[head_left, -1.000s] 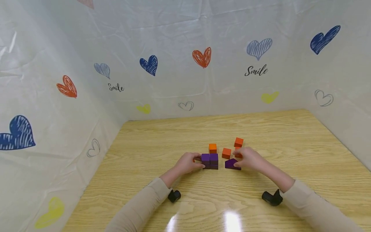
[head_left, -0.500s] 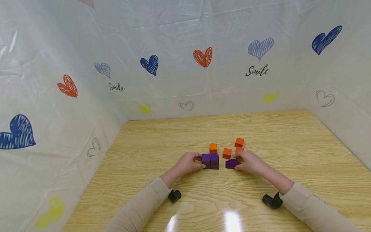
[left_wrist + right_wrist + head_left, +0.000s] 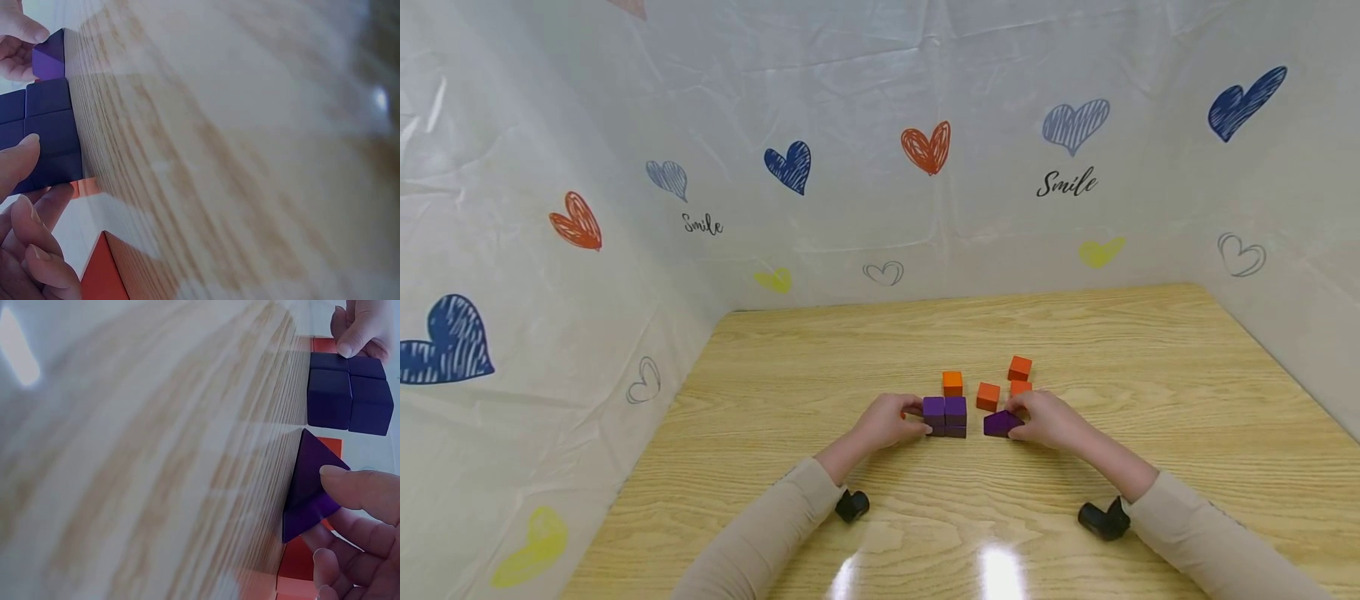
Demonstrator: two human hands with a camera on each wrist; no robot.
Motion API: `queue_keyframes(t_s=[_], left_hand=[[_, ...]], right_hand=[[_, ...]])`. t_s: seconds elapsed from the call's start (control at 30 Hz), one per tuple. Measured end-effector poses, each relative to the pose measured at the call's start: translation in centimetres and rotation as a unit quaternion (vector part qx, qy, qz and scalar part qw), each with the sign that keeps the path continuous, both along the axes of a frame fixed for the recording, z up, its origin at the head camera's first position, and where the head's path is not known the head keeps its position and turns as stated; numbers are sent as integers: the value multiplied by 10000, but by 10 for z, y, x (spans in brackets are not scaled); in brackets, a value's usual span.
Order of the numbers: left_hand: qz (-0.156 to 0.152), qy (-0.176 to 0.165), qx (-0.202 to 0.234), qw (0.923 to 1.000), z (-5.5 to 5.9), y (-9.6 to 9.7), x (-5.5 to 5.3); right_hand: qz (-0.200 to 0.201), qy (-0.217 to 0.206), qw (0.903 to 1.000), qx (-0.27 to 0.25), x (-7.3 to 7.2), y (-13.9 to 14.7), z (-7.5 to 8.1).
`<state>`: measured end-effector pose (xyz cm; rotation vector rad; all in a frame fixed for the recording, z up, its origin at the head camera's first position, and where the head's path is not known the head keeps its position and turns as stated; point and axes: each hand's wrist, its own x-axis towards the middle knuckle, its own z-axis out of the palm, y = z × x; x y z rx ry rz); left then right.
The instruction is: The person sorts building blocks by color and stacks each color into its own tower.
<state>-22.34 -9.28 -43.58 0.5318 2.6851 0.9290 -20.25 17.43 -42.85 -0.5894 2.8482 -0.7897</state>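
Small purple cubes (image 3: 944, 412) stand stacked two high and two wide on the table. My left hand (image 3: 886, 421) grips the stack from its left side, thumb on the near face, as the left wrist view shows on the cubes (image 3: 60, 128). A short gap to the right, my right hand (image 3: 1051, 418) pinches a purple triangular block (image 3: 997, 424) between thumb and fingers. In the right wrist view that triangular block (image 3: 310, 481) has its long side along the table and its peak up, with the thumb near the peak.
Behind the purple blocks sit an orange cube (image 3: 952, 383) and several red-orange cubes (image 3: 988, 396). A red-orange block with a slanted edge (image 3: 103, 275) lies by the left fingers. A white sheet printed with hearts (image 3: 850, 233) rises behind the wooden table (image 3: 820, 350).
The right fingers have drawn in from over the red-orange cubes onto the triangular block, which has turned slightly. The left hand and the cube stack stay in place.
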Motion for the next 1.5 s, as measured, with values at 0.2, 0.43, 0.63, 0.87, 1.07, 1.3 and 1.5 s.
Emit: queue_keyframes(t_s=[0.2,0.43,0.63,0.87,1.07,1.3,1.5], left_hand=[[-27,20,27,10000,1,0,0],[-41,37,10,10000,1,0,0],[-18,6,72,10000,0,-1,0],[55,-95,227,9997,-1,-2,0],[91,-111,284,9995,-3,-2,-2],[103,-179,431,9989,-4,-3,-2],[118,-277,495,9983,-3,-3,-1]], right_hand=[[45,20,10000,2,1,0,1],[10,-80,10000,30,2,-2,7],[92,-50,9999,49,1,-4,18],[319,100,9994,-78,-5,-6,35],[372,144,9989,-241,-9,-12,47],[447,233,9984,-268,-13,-22,57],[418,147,9984,-363,-15,-30,59]])
